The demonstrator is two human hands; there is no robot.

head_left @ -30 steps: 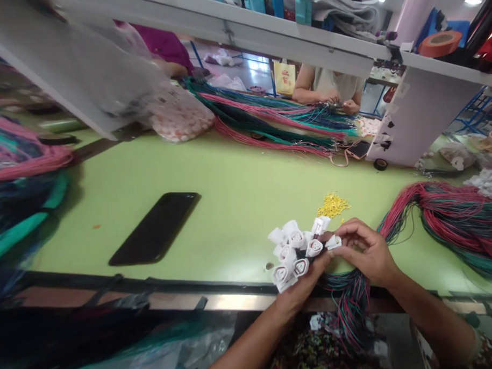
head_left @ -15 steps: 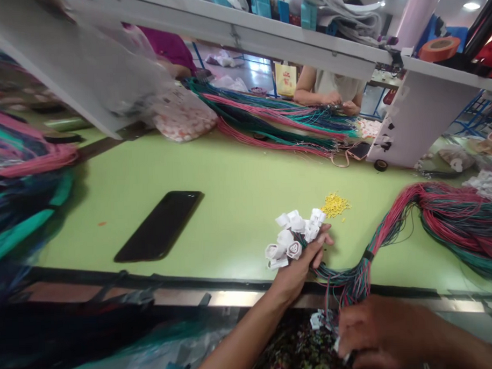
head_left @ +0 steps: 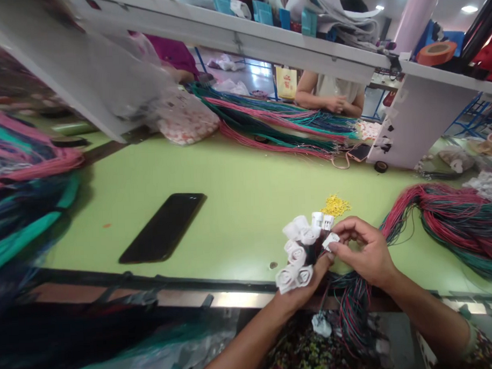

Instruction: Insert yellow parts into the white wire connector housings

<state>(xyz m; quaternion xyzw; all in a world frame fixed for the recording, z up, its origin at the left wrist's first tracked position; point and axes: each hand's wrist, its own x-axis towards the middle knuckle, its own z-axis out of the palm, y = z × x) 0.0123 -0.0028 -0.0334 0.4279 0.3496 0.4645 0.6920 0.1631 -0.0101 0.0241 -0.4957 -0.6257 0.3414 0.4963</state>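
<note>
My left hand [head_left: 314,279] is closed round a bunch of wires that end in several white connectors [head_left: 296,252], held above the front edge of the green table. Between the thumb and fingers of my right hand [head_left: 365,253] is one white connector [head_left: 331,242], right beside the bunch. From my left hand the red, green and black wires [head_left: 355,304] hang down over the table edge. Another white connector [head_left: 321,324] dangles below. My left fingers are partly hidden behind the connectors and wires. A small heap of yellow pieces [head_left: 335,205] lies just beyond my hands.
A black phone [head_left: 162,228] lies on the green table [head_left: 230,206]. Thick wire bundles rest at the right [head_left: 452,215] and the left [head_left: 23,160]. Under the shelf [head_left: 265,41], more wires [head_left: 279,113] stretch toward a person [head_left: 331,95] opposite. A black tape roll [head_left: 380,166] sits by the divider.
My right hand has risen from below the table edge to the bunch and now pinches a white connector. The wires hang lower over the edge. The person opposite has brought their hands together.
</note>
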